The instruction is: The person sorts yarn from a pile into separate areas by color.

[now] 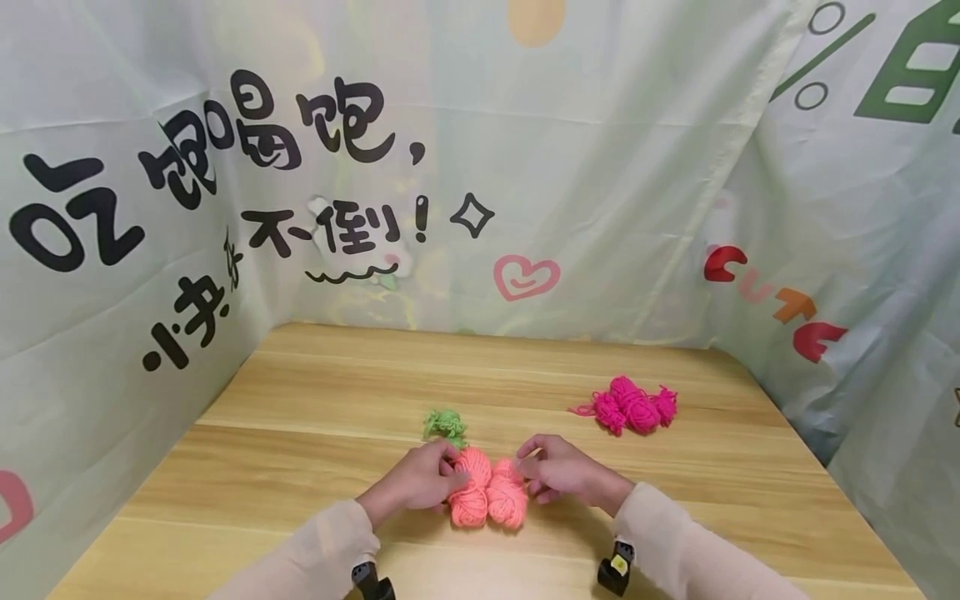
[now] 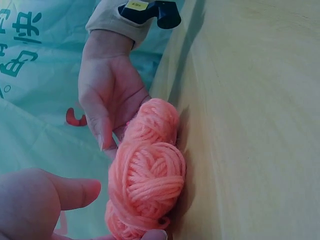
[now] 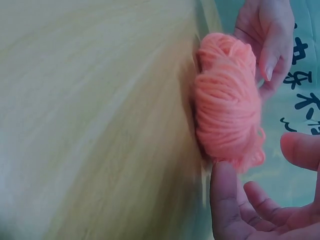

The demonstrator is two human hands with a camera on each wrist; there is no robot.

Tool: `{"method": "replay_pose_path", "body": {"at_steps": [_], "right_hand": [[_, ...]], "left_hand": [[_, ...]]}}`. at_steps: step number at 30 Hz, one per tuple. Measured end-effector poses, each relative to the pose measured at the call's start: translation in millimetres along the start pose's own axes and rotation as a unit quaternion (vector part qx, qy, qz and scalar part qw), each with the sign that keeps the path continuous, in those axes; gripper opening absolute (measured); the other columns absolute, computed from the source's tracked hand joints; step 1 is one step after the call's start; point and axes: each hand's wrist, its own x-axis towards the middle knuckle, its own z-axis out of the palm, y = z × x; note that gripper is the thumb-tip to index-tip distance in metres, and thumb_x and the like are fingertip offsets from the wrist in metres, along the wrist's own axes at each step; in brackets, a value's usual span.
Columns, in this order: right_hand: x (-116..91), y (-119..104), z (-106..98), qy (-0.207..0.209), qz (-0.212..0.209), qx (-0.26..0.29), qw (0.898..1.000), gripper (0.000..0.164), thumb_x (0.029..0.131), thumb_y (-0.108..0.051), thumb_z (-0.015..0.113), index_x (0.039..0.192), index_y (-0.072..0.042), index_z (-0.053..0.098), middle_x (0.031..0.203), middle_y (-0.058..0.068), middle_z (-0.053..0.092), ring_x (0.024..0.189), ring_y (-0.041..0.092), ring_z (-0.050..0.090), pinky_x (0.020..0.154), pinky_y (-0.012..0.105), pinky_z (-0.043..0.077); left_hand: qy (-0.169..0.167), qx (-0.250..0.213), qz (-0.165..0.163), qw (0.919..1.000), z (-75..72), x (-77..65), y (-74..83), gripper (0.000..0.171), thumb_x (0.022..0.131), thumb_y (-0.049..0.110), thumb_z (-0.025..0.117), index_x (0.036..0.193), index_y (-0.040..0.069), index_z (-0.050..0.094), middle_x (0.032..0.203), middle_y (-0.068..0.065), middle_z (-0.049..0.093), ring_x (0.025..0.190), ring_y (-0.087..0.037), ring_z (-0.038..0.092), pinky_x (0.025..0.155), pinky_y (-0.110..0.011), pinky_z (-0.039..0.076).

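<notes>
Two coral yarn skeins lie side by side on the wooden table, a left skein (image 1: 470, 500) and a right skein (image 1: 507, 502), each narrowed at its middle. My left hand (image 1: 422, 475) is at the outer side of the left one; its fingertips touch the yarn, while in the left wrist view the thumb (image 2: 80, 193) stays apart from it. On the other side is my right hand (image 1: 564, 471). The right wrist view has one fingertip (image 3: 224, 175) against the end of the coral yarn (image 3: 227, 105), with the thumb held away and the fingers loosely bent.
Just behind the coral skeins is a small green yarn bundle (image 1: 446, 425). Several magenta yarn skeins (image 1: 633, 407) sit in a cluster farther back on the right. Printed fabric curtains (image 1: 465, 150) hang around the far and side edges of the table (image 1: 337, 383).
</notes>
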Motion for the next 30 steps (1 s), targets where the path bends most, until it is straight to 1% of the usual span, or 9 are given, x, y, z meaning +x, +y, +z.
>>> {"method": "replay_pose_path", "body": {"at_steps": [6,13,18,21,25,30], "right_hand": [[-1,-3,6,0.002,-0.002,-0.007,1.0,0.034,0.092,-0.017,0.066,0.115,0.003,0.05,0.087,0.012,0.056,0.068,0.019,0.056,0.058,0.033,0.053],[0,-5,11,-0.002,-0.006,-0.007,1.0,0.034,0.091,-0.011,0.066,0.116,0.005,0.05,0.093,0.013,0.056,0.071,0.019,0.057,0.06,0.035,0.054],[2,-5,13,0.001,-0.001,-0.011,1.0,0.037,0.088,-0.01,0.07,0.115,0.005,0.052,0.092,0.013,0.053,0.07,0.019,0.055,0.059,0.034,0.054],[3,-5,14,0.003,0.002,-0.014,1.0,0.038,0.087,-0.01,0.072,0.115,0.005,0.052,0.091,0.013,0.052,0.068,0.019,0.055,0.058,0.033,0.054],[5,-4,14,0.001,0.006,-0.016,1.0,0.039,0.086,-0.01,0.074,0.115,0.004,0.053,0.089,0.012,0.052,0.067,0.018,0.054,0.058,0.032,0.053],[6,-3,14,-0.001,0.007,-0.019,1.0,0.038,0.085,-0.007,0.074,0.115,0.003,0.053,0.087,0.011,0.051,0.066,0.018,0.054,0.057,0.031,0.053]], "left_hand": [[0.005,-0.006,-0.013,0.9999,3.6,0.0,3.1,0.045,0.088,0.018,0.072,0.122,-0.004,0.052,0.09,-0.008,0.058,0.059,-0.02,0.06,0.055,-0.033,0.052],[0.01,0.001,-0.01,0.9999,7.3,0.5,5.3,0.05,0.087,0.016,0.074,0.125,-0.007,0.051,0.089,-0.007,0.057,0.06,-0.019,0.058,0.053,-0.032,0.051],[0.01,-0.007,-0.011,0.9999,10.5,2.8,4.8,0.053,0.086,0.014,0.075,0.127,-0.008,0.049,0.09,-0.008,0.056,0.063,-0.018,0.058,0.054,-0.032,0.052],[0.013,-0.004,-0.01,0.9998,12.7,4.9,3.8,0.052,0.085,0.013,0.076,0.125,-0.008,0.049,0.091,-0.008,0.056,0.069,-0.018,0.057,0.057,-0.031,0.051],[0.021,0.014,-0.004,0.9997,14.4,7.8,2.7,0.051,0.084,0.013,0.076,0.123,-0.008,0.051,0.091,-0.005,0.058,0.076,-0.018,0.056,0.064,-0.031,0.049],[0.025,0.012,-0.005,0.9996,15.3,9.1,3.5,0.051,0.083,0.013,0.077,0.123,-0.007,0.052,0.094,-0.005,0.058,0.082,-0.019,0.054,0.07,-0.035,0.049]]}}
